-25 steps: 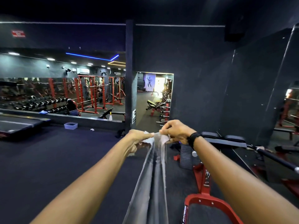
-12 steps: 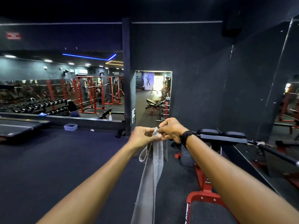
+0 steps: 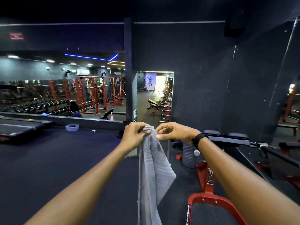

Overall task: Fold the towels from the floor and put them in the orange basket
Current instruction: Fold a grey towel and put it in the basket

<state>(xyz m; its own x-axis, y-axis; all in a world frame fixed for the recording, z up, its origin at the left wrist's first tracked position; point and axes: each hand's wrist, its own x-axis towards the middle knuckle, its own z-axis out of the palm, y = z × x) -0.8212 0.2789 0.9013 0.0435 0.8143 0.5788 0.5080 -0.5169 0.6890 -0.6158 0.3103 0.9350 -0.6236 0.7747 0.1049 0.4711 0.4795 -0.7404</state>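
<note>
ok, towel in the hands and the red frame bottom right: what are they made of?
Towel: grey terry-type cloth, going by its fuzzy matte nap and limp drape from the left hand. Red frame: probably painted steel, glossy red with bolt heads showing; the exact metal can't be told.

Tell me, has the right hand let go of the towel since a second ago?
Yes. The right hand has drawn off to the right, toward the black bench pad; the left hand alone grips the grey towel.

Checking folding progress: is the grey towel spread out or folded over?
Folded lengthwise: the grey towel hangs doubled from the left hand, its top edges gathered together.
</note>
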